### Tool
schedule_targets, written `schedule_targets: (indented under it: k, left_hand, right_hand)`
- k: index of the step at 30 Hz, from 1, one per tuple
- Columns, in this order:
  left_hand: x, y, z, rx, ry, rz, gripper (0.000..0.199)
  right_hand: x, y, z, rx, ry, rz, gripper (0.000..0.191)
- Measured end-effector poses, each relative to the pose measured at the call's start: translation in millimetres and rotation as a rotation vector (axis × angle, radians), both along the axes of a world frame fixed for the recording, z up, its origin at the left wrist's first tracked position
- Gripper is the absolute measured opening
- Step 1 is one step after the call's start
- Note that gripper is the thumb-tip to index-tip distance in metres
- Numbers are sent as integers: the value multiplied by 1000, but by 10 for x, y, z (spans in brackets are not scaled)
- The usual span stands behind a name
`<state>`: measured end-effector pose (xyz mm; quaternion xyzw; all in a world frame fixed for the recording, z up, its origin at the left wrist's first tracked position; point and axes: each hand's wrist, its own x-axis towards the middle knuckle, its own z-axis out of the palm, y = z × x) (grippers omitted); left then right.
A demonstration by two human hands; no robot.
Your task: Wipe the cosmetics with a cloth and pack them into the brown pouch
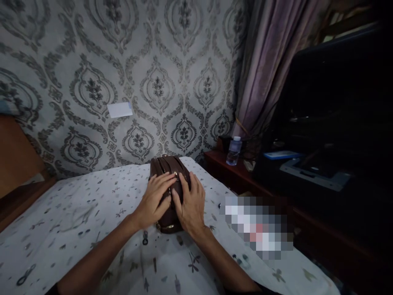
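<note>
A dark brown bag (161, 164) with gold-coloured zips and fittings lies on the white patterned bedsheet, in the middle of the view. From the left, my left hand (156, 198) lies over the bag's top, fingers stretched out and tips close to a small gold fitting (175, 174). My right hand (190, 203) rests on the right side of the bag with its fingers extended and its thumb towards my left hand. Both hands touch the bag, and they cover much of its upper face. Any zip pull beneath the fingers is hidden.
A clear plastic bottle (234, 150) stands on a dark red wooden ledge (215, 157) to the right. Beyond it are a large black screen-like object (331, 98) and a purple curtain (270, 53). A blurred-out item (258, 227) lies at the bed's right edge.
</note>
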<state>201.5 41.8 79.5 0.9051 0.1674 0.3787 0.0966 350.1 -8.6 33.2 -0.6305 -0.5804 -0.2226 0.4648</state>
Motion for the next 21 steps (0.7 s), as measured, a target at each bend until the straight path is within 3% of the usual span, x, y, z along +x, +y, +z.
schedule_targets:
  k: [2, 5, 11, 15, 21]
  left_hand:
    - [-6, 186, 87, -191, -140, 61, 37]
    - [76, 642, 222, -500, -269, 348, 31]
    - [350, 1555, 305, -881, -109, 525, 31]
    - [415, 1850, 298, -1076, 39, 571, 33]
    - [487, 2093, 336, -1163, 204, 633, 34]
  right_hand:
    - [-24, -5, -5, 19, -39, -10, 50]
    - [-45, -36, -37, 31, -88, -30, 53]
    - [-36, -66, -113, 18, -189, 10, 58]
    - [-18, -62, -133, 16, -184, 14, 59]
    - [-11, -71, -129, 14, -175, 33, 59]
